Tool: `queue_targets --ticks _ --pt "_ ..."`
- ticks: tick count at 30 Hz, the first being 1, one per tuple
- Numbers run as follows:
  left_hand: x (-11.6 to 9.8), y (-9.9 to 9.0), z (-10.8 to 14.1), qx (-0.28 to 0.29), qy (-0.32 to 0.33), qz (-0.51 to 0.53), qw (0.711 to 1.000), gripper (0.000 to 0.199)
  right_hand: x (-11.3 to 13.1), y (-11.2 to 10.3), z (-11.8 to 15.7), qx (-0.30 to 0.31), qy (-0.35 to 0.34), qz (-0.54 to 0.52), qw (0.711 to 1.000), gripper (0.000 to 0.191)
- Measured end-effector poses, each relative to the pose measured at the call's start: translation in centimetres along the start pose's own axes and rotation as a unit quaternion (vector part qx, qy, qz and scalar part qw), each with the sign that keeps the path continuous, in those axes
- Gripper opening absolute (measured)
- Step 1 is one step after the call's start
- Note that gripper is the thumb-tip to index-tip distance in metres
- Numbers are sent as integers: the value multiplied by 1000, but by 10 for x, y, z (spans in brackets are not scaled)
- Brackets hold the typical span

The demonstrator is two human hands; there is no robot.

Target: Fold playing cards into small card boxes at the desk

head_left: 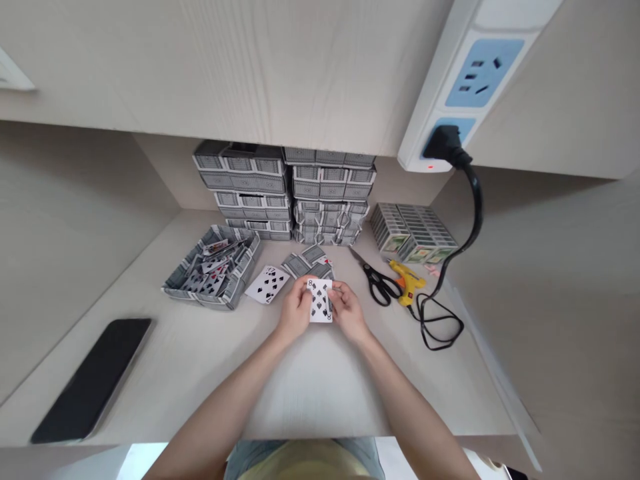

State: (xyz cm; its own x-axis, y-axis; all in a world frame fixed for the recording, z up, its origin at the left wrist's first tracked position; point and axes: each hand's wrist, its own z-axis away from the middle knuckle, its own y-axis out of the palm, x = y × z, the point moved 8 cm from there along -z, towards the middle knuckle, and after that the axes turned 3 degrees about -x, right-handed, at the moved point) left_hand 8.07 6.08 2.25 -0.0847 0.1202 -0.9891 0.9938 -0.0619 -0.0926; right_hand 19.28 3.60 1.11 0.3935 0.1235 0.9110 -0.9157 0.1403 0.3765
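An eight of spades playing card (pixel 319 305) is held face up between my two hands above the desk. My left hand (pixel 297 308) pinches its left edge, and my right hand (pixel 347 310) grips the right edge, where a narrow strip looks folded over. Just beyond my fingers lie several grey-backed cards (pixel 300 265), partly overlapping. Left of my left hand rests a face-up spades card (pixel 268 284). Farther left, an open box made of folded cards (pixel 230 293) contains many loose cards.
Stacked card-built boxes (pixel 245 167) stand at the back. Packs of cards (pixel 415 233), black scissors (pixel 383 285) and a yellow glue gun (pixel 407 281) with a looping cord (pixel 477 207) are on the right. A phone (pixel 95 377) lies front left; a power strip (pixel 450 100) hangs above.
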Motion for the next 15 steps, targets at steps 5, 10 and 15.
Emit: queue_targets --ticks 5,10,15 --pt "1 -1 -1 0 -1 -13 1000 30 5 5 4 14 21 10 1000 31" --pt "2 -2 -1 1 1 -26 1000 29 11 7 5 19 11 25 999 31" --pt "0 -3 -1 -7 7 -27 1000 29 12 8 5 19 3 24 1000 31"
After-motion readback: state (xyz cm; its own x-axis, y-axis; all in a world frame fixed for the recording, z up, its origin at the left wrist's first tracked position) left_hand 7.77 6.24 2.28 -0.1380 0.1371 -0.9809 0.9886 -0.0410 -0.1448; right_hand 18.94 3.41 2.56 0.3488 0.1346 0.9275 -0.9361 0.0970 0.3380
